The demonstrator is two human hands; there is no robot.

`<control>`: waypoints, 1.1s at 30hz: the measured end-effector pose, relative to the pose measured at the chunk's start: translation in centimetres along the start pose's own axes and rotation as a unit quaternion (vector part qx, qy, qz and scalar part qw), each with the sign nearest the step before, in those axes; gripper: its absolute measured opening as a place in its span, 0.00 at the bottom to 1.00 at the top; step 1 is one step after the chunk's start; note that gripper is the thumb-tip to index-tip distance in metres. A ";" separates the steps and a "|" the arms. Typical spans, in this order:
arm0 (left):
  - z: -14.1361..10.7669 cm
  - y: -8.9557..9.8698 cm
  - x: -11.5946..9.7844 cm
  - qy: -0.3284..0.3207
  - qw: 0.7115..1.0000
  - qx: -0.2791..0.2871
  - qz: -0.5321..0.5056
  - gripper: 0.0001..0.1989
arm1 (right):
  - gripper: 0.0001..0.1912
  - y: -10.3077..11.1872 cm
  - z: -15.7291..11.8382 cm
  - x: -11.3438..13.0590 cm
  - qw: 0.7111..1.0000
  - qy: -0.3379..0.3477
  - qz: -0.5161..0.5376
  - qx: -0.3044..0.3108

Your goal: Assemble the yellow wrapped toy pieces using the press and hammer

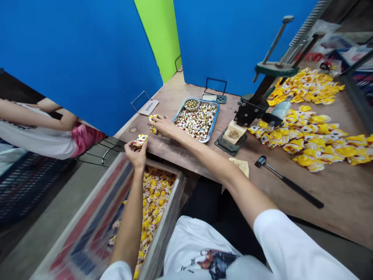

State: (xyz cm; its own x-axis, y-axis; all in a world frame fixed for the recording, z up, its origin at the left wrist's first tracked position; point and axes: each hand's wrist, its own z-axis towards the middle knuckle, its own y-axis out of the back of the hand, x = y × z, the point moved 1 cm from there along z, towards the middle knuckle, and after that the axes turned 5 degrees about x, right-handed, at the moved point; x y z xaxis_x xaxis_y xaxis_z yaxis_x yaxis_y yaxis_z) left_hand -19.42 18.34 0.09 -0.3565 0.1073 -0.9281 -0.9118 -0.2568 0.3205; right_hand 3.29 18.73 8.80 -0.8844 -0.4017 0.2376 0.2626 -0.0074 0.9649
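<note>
My left hand (136,153) is closed around a small yellow and white figure (141,140) over the table's near left edge. To its upper right, my right hand (163,125) has its fingers on another yellow and white figure (153,118). Just right of that hand is a metal tray (198,120) heaped with small white, red and gold parts. A clear round tub (191,104) of gold beads sits at the tray's back left corner. Below my left hand, a lined box (175,194) holds many yellow and white pieces.
A green hand press (259,97) with a cream block (234,132) stands to the right. Beyond it lie piles of yellow pieces (314,142). A hammer (288,181) rests on the wooden table (329,186). Blue panels (227,42) rise behind. At left shows another person's arm (35,116).
</note>
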 end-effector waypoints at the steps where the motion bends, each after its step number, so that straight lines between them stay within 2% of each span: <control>1: 1.0 -0.8 0.2 0.001 1.000 -0.005 0.021 0.30 | 0.26 -0.6 1.6 -0.1 1.000 0.004 -0.007 0.015; 3: 2.7 -2.0 0.4 -0.004 0.998 -0.006 0.061 0.28 | 0.24 -1.6 3.3 0.1 0.999 -0.002 0.004 0.033; 6: 4.5 -2.9 0.4 -0.027 0.993 0.035 0.106 0.29 | 0.23 -2.2 2.9 0.3 0.995 -0.039 0.081 0.032; 8: 4.8 -2.7 -0.3 -0.066 0.988 0.061 0.127 0.33 | 0.20 -1.7 1.4 -0.1 0.984 -0.053 0.166 0.029; 10: 3.8 -2.0 -2.1 -0.127 0.981 0.076 0.123 0.38 | 0.19 -0.3 -0.9 -0.9 0.967 -0.042 0.249 0.028; 11: 2.8 -1.5 -3.4 -0.160 0.977 0.102 0.102 0.40 | 0.21 0.7 -2.6 -1.3 0.956 -0.030 0.292 0.018; 12: 1.5 -1.1 -4.9 -0.189 0.968 0.153 0.069 0.42 | 0.25 1.8 -4.5 -1.8 0.942 -0.018 0.334 0.007; 13: 0.0 -0.8 -6.6 -0.210 0.950 0.227 0.029 0.43 | 0.29 3.0 -6.7 -2.1 0.926 -0.010 0.376 -0.002; 14: -1.7 -0.6 -8.3 -0.225 0.920 0.321 -0.011 0.45 | 0.34 4.3 -9.2 -2.3 0.907 -0.004 0.421 -0.005; 16: -5.2 -0.7 -11.6 -0.246 0.843 0.474 -0.061 0.49 | 0.38 6.6 -14.6 -2.3 0.868 -0.005 0.496 0.014; 17: -6.8 -0.9 -12.9 -0.258 0.806 0.527 -0.070 0.49 | 0.37 7.4 -17.3 -2.1 0.847 -0.013 0.530 0.035; 19: -9.6 -1.8 -14.7 -0.285 0.752 0.590 -0.074 0.41 | 0.34 8.3 -22.4 -1.5 0.803 -0.047 0.591 0.069; 21: -12.3 -3.3 -15.4 -0.286 0.723 0.623 -0.090 0.30 | 0.33 7.8 -26.5 -1.1 0.763 -0.101 0.635 0.067; 23: -14.9 -5.2 -15.0 -0.243 0.725 0.631 -0.134 0.24 | 0.33 6.5 -29.7 -1.0 0.738 -0.174 0.652 0.008; 25: -17.2 -7.3 -14.2 -0.175 0.754 0.606 -0.183 0.26 | 0.33 5.0 -32.2 -1.4 0.710 -0.251 0.652 -0.085; 29: -20.3 -12.3 -13.2 -0.082 0.844 0.472 -0.243 0.29 | 0.31 3.9 -36.5 -2.9 0.662 -0.341 0.620 -0.247; 31: -21.2 -15.1 -13.3 -0.066 0.871 0.415 -0.254 0.32 | 0.30 4.2 -38.7 -3.9 0.646 -0.367 0.598 -0.300; 33: -22.0 -17.7 -13.6 -0.067 0.886 0.384 -0.251 0.31 | 0.30 4.5 -40.8 -4.9 0.630 -0.393 0.585 -0.328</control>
State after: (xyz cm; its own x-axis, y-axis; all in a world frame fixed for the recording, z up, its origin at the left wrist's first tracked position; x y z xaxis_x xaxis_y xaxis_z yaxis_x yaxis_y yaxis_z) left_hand 6.09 0.30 2.84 0.1584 0.1486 -0.9761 -0.8137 0.5797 -0.0438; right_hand 24.53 -16.69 7.38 0.2105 0.0912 0.9733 0.7869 -0.6066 -0.1133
